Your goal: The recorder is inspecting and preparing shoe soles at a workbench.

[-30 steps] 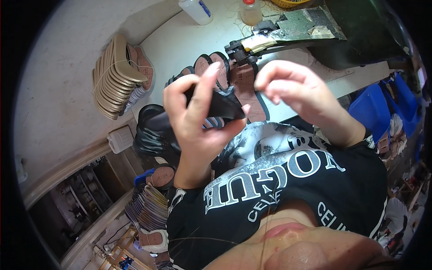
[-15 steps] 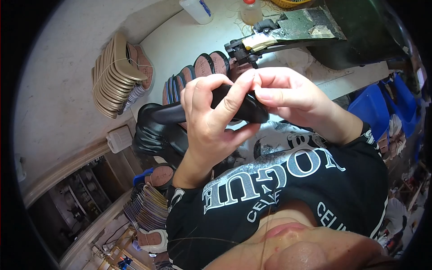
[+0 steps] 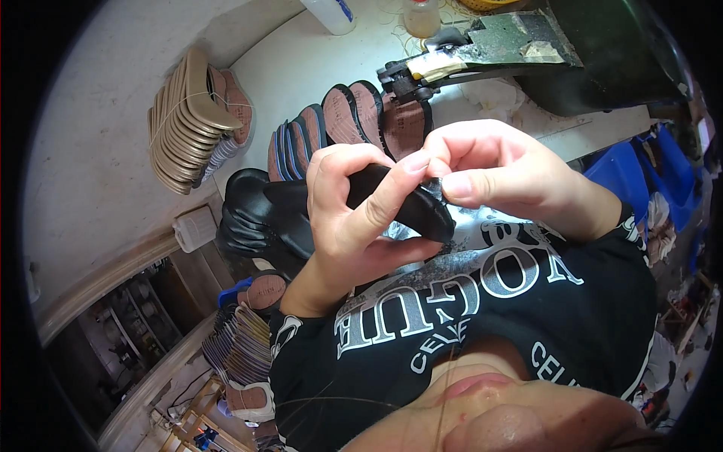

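My left hand (image 3: 346, 203) is wrapped round a glossy black piece that looks like a leather shoe upper (image 3: 423, 215), its thumb below and its fingers over the top. My right hand (image 3: 501, 166) pinches the upper's edge between thumb and index finger, close to the left fingertips. What lies in that pinch is too small to make out. The upper is up in front of my chest. Left of my left wrist, more black uppers (image 3: 245, 215) lie in a folded pile.
Brown insoles (image 3: 343, 113) with dark edges stand in rows on the white table (image 3: 279, 60). Beyond my hands juts the dark green arm of a machine (image 3: 520, 38). A bundle of beige pieces (image 3: 181, 124) leans at the left; blue plastic bins (image 3: 617, 177) are at the right.
Both hands have come slightly lower with the black upper. My right fingers have shifted along its edge, and more of the brown insoles now shows behind them.
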Tool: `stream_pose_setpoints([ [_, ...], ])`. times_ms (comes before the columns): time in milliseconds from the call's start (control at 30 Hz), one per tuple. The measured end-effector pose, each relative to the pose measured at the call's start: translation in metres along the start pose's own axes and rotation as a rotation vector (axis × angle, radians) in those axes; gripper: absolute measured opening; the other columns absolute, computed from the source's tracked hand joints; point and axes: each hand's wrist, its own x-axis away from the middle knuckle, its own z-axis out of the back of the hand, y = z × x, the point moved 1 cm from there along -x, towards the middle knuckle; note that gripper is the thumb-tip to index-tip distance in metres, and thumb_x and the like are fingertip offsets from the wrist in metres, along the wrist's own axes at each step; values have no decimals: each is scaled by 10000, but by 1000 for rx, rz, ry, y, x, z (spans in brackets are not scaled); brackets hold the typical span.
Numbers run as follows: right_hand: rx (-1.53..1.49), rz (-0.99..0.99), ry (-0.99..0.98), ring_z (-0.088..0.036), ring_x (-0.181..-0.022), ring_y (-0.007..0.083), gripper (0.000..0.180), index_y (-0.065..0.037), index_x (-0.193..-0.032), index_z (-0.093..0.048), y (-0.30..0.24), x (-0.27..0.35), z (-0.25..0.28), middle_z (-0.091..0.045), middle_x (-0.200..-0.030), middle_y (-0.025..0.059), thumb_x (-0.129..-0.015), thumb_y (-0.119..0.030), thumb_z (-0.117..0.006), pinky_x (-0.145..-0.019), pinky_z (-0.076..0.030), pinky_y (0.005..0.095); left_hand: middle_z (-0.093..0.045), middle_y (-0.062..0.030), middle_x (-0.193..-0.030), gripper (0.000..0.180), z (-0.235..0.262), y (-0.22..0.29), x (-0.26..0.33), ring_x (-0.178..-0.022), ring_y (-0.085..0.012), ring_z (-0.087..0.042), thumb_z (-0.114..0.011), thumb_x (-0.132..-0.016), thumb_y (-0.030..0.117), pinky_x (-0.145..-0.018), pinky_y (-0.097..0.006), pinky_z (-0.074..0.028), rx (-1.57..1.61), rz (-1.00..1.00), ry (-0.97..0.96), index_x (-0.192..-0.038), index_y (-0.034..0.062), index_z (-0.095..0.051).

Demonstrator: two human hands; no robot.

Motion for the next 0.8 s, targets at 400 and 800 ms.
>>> stream_pose_setpoints([
  [400, -285, -9, 47, -564, -875, 81, 129, -37, -926, -580, 13, -4, -5, -610, -921, 13, -893, -154, -626, -769, -445, 230, -521, -170, -1176, 880, -7, -10, -6, -1010, -295, -562, -875, -566, 260, -813, -385, -487, 16, -205, -86, -1329, 41, -493],
  [800, 346, 500, 248, -569, -850, 60, 82, -6, -955, -645, 7, -5, -1, -619, -903, 8, -895, -58, -625, -751, -459, 224, -511, -235, -1255, 830, -10, -8, -2, -1104, -384, -539, -747, -694, 286, -955, -441, -417, 206, 3, -193, -1379, -37, -408],
])
